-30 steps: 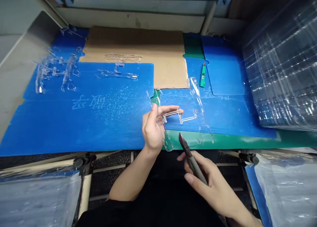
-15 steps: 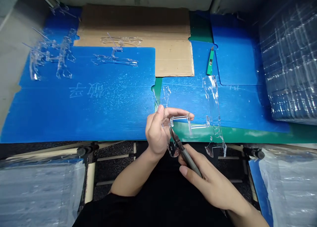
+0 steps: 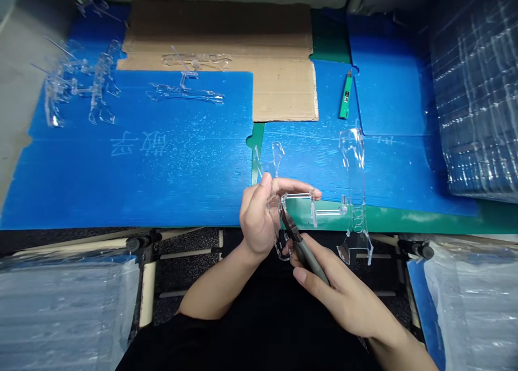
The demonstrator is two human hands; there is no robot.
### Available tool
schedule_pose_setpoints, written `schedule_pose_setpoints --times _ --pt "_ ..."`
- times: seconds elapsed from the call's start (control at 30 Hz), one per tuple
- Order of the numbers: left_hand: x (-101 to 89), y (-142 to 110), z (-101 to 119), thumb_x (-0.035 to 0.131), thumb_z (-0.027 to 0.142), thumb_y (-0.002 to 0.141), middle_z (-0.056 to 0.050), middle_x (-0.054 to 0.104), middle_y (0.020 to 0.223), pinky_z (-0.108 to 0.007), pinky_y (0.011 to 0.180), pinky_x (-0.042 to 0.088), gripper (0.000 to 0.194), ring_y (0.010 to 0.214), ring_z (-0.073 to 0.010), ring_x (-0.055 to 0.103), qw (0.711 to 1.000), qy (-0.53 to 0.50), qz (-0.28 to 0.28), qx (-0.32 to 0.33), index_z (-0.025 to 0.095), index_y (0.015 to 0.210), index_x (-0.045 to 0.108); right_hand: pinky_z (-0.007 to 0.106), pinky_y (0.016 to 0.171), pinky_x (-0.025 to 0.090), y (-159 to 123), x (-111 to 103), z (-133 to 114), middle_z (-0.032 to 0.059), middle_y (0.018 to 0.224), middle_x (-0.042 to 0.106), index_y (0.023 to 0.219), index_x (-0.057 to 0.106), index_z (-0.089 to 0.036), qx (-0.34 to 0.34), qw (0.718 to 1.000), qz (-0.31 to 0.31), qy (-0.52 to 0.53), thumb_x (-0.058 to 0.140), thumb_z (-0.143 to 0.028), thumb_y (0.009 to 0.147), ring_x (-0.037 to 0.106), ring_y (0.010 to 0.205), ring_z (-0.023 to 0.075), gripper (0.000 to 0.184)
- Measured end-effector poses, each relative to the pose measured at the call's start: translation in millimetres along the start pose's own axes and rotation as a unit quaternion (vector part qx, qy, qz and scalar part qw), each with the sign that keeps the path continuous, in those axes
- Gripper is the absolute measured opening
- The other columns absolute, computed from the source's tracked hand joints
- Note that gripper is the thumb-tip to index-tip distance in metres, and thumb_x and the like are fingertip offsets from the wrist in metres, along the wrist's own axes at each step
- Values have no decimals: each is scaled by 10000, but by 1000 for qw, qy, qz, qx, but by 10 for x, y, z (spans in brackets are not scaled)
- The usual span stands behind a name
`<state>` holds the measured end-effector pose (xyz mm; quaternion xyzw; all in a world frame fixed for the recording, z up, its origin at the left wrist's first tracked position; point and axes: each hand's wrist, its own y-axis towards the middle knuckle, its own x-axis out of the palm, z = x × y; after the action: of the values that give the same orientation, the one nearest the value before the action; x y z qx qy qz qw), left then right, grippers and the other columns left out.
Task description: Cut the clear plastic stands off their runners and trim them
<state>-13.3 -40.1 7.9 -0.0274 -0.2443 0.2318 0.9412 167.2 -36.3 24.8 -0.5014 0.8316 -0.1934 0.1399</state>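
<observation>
My left hand (image 3: 259,217) is closed around one end of a clear plastic moulding (image 3: 356,182), two long shaped pieces joined by a stepped runner (image 3: 299,196). The second piece sticks out to the right, past the table's front edge. In my right hand (image 3: 332,284) are grey-handled cutting pliers (image 3: 305,255). Their jaws point up and left, at the place where the runner meets the piece in my left hand. Whether the jaws touch the plastic I cannot tell. My left fingers partly hide the held piece.
More clear mouldings (image 3: 97,85) lie at the left and on the cardboard (image 3: 283,85). A green cutter knife (image 3: 345,96) rests on the blue sheet (image 3: 194,187). Stacked clear trays (image 3: 477,106) stand at the right. Wrapped stacks (image 3: 65,306) sit low on both sides.
The right-hand piece of the moulding has turned more upright and shifted slightly right. The pliers stay close to the same joint. Both hands keep their hold.
</observation>
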Motion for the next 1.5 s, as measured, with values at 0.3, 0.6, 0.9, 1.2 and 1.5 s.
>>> schedule_pose_setpoints --times 0.3,0.6,0.9,1.2,1.5 --pt "25 -16 -5 323 636 1131 -101 846 879 -463 875 667 742 861 -275 820 1000 -8 -12 -12 211 848 861 478 957 495 -33 -70 33 68 1171 690 1249 626 -299 18 999 -33 -2 562 -529 1103 622 1059 275 281" --pt "113 -53 -45 313 581 1140 -105 846 919 -485 995 634 704 940 -278 817 999 -24 12 -28 204 874 845 331 686 480 28 -32 82 -13 823 556 1137 621 -242 -26 988 -76 135 538 -437 1136 526 680 151 212" --pt "-28 415 -121 681 632 1001 -73 750 835 -341 737 484 493 833 -239 698 927 372 -33 40 205 766 757 234 526 280 250 -142 508 -57 794 422 1081 610 -207 -32 915 -36 400 703 -394 1052 310 595 83 211" --pt "77 715 -220 524 555 1107 13 436 622 -336 594 230 537 589 -164 387 809 573 -29 124 223 685 504 211 510 235 250 -187 695 -90 746 360 1069 584 -213 -54 879 -39 472 741 -453 1030 234 575 69 289" --pt "576 1313 342 579 449 1085 -110 687 1079 -354 691 357 244 978 -283 614 526 770 -193 306 276 1096 749 219 563 327 -292 -166 986 -62 798 446 1156 618 -180 -95 832 -121 533 753 -379 1049 350 607 59 263"
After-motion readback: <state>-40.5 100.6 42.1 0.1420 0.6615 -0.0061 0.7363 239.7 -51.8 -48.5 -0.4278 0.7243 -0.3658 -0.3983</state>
